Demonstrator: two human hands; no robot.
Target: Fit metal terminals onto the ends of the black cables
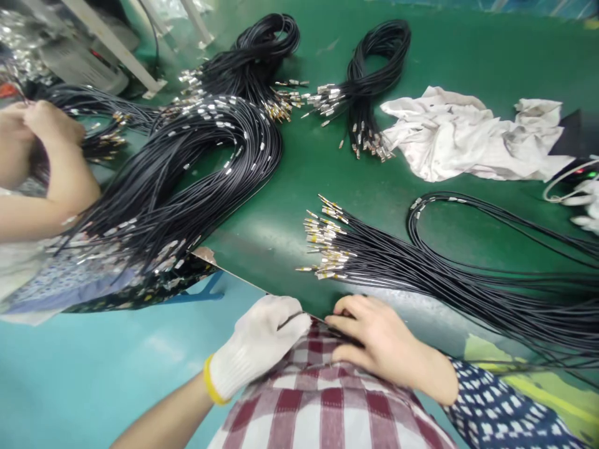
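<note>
At the table's front edge, my left hand, in a white knit glove with a yellow cuff, is closed with thumb against fingers. A short dark stretch of black cable shows in its grip. My bare right hand is just to the right, its fingers curled around a dark piece of cable that they mostly hide. Beyond my hands lies a bundle of black cables, its metal and yellow-banded ends pointing left.
A large looped cable bundle hangs over the left table corner. More coiled bundles lie on the green table at the back, near a crumpled white cloth. Another person's hands and arms are at the left.
</note>
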